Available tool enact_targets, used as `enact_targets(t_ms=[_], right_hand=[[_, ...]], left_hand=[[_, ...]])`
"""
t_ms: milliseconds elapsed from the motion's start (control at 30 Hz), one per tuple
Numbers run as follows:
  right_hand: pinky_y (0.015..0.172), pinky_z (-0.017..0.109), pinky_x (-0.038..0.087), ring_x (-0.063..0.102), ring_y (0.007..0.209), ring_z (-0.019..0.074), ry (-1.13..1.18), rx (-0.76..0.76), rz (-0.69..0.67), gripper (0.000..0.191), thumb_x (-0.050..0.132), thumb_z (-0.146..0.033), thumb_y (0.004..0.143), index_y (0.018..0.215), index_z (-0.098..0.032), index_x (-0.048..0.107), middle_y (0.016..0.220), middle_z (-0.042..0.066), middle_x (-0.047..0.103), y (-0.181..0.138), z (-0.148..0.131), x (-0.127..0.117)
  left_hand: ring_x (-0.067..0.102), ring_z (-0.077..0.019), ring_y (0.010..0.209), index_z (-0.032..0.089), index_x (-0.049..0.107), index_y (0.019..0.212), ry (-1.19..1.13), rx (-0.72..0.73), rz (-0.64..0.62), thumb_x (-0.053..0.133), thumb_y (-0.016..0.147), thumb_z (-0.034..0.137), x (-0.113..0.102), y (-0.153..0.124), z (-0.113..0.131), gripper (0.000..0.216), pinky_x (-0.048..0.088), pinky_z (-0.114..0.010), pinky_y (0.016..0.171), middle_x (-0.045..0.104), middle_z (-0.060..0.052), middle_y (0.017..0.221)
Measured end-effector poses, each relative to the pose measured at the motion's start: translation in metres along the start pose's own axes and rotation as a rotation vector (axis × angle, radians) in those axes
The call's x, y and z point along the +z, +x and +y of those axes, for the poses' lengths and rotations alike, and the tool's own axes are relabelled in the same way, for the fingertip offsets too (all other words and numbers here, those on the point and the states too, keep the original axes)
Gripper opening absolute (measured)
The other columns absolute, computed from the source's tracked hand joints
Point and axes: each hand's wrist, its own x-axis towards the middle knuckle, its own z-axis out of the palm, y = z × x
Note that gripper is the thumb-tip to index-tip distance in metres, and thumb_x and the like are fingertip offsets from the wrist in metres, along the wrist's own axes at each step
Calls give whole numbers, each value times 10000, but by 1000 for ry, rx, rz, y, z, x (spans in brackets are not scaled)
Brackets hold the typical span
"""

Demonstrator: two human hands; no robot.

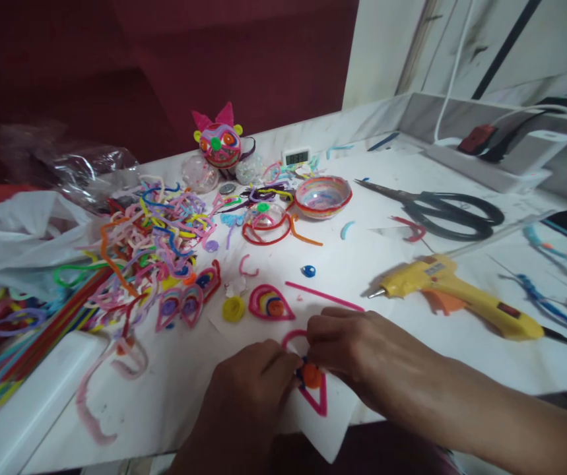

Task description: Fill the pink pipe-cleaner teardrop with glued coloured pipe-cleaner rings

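Note:
Both hands work at a teardrop shape of pink pipe cleaner (322, 396) with an orange coil in it, on a white paper sheet (327, 439) at the table's front edge. My left hand (258, 376) is closed, fingertips pressed to the shape's left side beside the blue part. On its upper right, my right hand (342, 340) has its fingers bent and pinched on the shape, hiding part of the outline. Just beyond lie a finished-looking pink teardrop (272, 303) with yellow and orange inside, a yellow coil (233, 308) and a straight pink pipe cleaner (323, 295).
A yellow glue gun (461, 297) and black-handled scissors (451, 212) lie at right. Loose pipe cleaners (164, 224) are heaped at left. Behind stand a colourful bowl (323, 196), a small digital timer (296, 158) and a decorated pink-eared head (220, 142). A power strip (486, 165) is far right.

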Motion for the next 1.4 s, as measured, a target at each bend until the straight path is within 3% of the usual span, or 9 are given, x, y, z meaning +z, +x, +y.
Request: enact_targets(t_ms=[167, 367, 567, 700, 867, 1400], right_hand=[[688, 248, 417, 569, 806, 147, 16, -9, 63, 252, 499, 6, 884, 818, -187, 646, 866, 22, 628, -7, 0, 7], [843, 287, 475, 585, 985, 200, 14, -64, 199, 342, 464, -55, 870, 1083, -253, 644, 1066, 52, 655, -20, 3, 14], [580, 255, 425, 570, 707, 151, -154, -46, 147, 284, 469, -8, 823, 787, -222, 653, 797, 11, 629, -6, 1, 16], [594, 273, 399, 550, 734, 165, -201, -60, 118, 244, 515, -11, 819, 788, -206, 659, 797, 19, 619, -3, 3, 16], [612, 252, 362, 519, 758, 134, -118, -61, 39, 175, 554, -20, 859, 813, -180, 609, 854, 2, 595, -5, 5, 10], [688, 236, 420, 569, 785, 126, 46, -38, 57, 211, 508, 13, 890, 842, -149, 635, 880, 24, 598, -9, 9, 5]], left_hand=[[631, -159, 692, 199, 670, 922, 6, -18, -61, 486, 930, 139, -2, 2, 3, 193, 509, -233, 605, 649, -26, 772], [621, -166, 690, 219, 634, 834, 55, -31, -127, 537, 915, 142, -5, 3, 6, 148, 464, -233, 555, 642, -4, 767], [600, -164, 686, 211, 634, 842, 54, 0, -114, 513, 935, 158, -2, 0, 2, 161, 452, -232, 565, 626, -12, 767], [591, -166, 668, 201, 627, 822, 53, 35, -92, 499, 930, 141, 1, -1, -2, 178, 427, -241, 548, 616, -16, 761], [619, -162, 707, 204, 674, 960, -34, 14, -70, 465, 963, 181, 0, 1, -4, 210, 481, -250, 631, 644, -24, 803], [630, -161, 732, 202, 650, 981, -46, -5, -128, 411, 994, 217, -5, 4, -4, 240, 496, -245, 656, 633, -29, 815]])
